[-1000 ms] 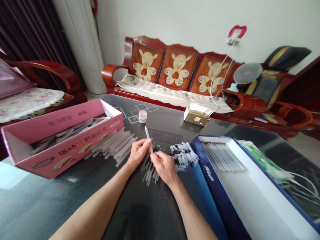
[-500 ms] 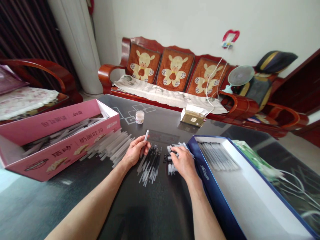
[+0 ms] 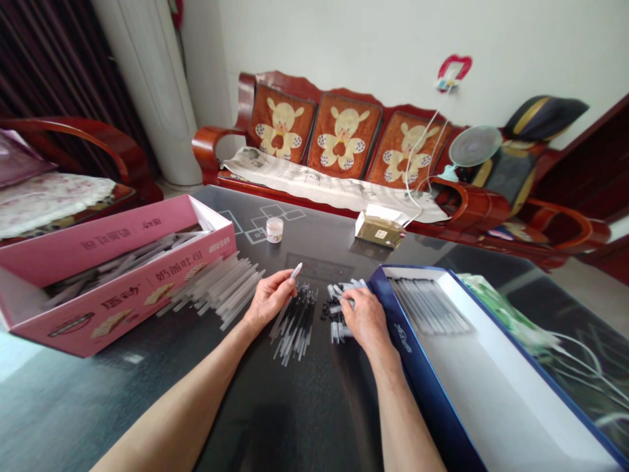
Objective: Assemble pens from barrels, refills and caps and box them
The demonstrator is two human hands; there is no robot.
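Observation:
My left hand is closed around a pale pen, its end poking up past the thumb. Just right of that hand lies a bundle of dark-ended pen refills. To its left, clear pen barrels are spread in a row against the pink box. My right hand has its thumb and fingertips together over a pile of small translucent pen caps and black pieces. What its fingertips hold is too small to make out.
A pink box of pens or parts stands left. On the right, a blue box holds a row of finished-looking pens. Farther back are a small jar and a tissue box. Beside the blue box lie a green packet and white cables.
The pen in my left hand has tipped toward the right and shifted slightly that way. My right hand's fingers have drawn together over the caps and moved slightly right.

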